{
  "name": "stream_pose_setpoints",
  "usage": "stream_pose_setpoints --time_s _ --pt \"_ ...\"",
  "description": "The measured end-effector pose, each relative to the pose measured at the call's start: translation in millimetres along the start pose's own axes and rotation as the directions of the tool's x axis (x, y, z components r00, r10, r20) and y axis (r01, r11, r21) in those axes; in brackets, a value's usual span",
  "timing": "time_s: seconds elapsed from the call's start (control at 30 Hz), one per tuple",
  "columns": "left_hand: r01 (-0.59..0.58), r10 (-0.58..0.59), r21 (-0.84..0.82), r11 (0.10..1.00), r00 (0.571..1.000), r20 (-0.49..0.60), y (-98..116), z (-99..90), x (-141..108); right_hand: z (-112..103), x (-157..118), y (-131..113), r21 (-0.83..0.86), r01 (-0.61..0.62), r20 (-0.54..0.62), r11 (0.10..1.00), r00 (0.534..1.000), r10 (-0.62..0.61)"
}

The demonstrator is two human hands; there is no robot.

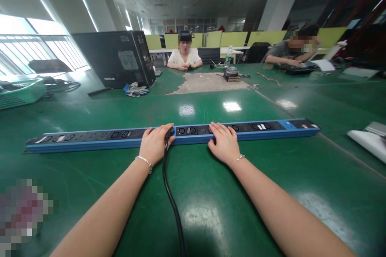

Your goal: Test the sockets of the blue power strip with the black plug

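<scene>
One long blue-and-black power strip [191,139] lies across the green worktop [259,192], its sockets [191,130] facing up. The left hand [154,142] is near the strip's middle, its fingers wrapped around the black plug [170,132], from which the cable [173,196] runs down toward the wearer. The right hand [225,142] rests on the strip further right, its fingers stretched loosely over the top and clutching nothing. Whether the plug sits fully in a socket is hard to tell, since the left hand covers much of it. Done well, this seems to call for gripping the plug by its body rather than the cable, lining it up square with the socket, pressing evenly without rocking, and bracing with the right hand so the strip cannot slide.
</scene>
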State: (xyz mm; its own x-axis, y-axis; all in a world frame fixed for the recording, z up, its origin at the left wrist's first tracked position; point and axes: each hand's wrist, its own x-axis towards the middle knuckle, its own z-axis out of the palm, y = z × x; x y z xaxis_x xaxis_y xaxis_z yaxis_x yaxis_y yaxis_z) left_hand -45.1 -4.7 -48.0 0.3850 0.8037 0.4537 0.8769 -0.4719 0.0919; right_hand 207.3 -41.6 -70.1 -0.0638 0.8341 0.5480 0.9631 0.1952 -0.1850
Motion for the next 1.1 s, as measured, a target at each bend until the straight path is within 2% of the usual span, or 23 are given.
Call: stream_pose_setpoints --time_s 0.1,0.23,0.33,0.43,0.57,0.67,0.87,1.1 --pt "-0.041 0.041 -0.006 0.999 0.999 -0.005 -4.2 4.9 -1.7 0.1 2.0 -18.8 0.06 0.104 -0.036 0.993 0.994 -0.102" --pt "0.003 -0.002 0.03 1.0 0.999 -0.038 -9.0 10.7 -3.6 11.5 11.5 -65.6 0.237 0.309 -0.059 0.921 0.951 -0.303" --pt "0.037 -0.035 0.091 0.995 0.999 -0.027 -11.2 12.3 -3.9 28.1 26.1 -99.1 0.33 0.296 -0.109 0.897 0.955 -0.275" --pt "0.043 -0.04 0.122 0.992 0.999 -0.02 -11.2 12.1 -3.0 43.7 40.6 -116.9 0.326 0.309 -0.144 0.894 0.95 -0.276" --pt "0.059 -0.054 0.128 0.99 0.997 -0.046 -8.7 11.2 -1.6 53.7 47.0 -121.2 0.239 0.355 -0.211 0.904 0.927 -0.309" --pt "0.055 -0.047 0.128 0.99 0.997 -0.06 -7.6 11.5 -1.7 54.5 44.0 -121.3 0.195 0.337 -0.231 0.921 0.928 -0.291" --pt "0.058 -0.051 0.111 0.992 0.997 -0.065 -7.5 11.0 -1.9 54.8 43.0 -121.1 0.173 0.354 -0.225 0.919 0.923 -0.313" --pt "0.06 -0.053 0.098 0.993 0.996 -0.078 -7.4 11.1 -2.0 54.4 44.3 -122.6 0.243 0.296 -0.182 0.924 0.949 -0.256"
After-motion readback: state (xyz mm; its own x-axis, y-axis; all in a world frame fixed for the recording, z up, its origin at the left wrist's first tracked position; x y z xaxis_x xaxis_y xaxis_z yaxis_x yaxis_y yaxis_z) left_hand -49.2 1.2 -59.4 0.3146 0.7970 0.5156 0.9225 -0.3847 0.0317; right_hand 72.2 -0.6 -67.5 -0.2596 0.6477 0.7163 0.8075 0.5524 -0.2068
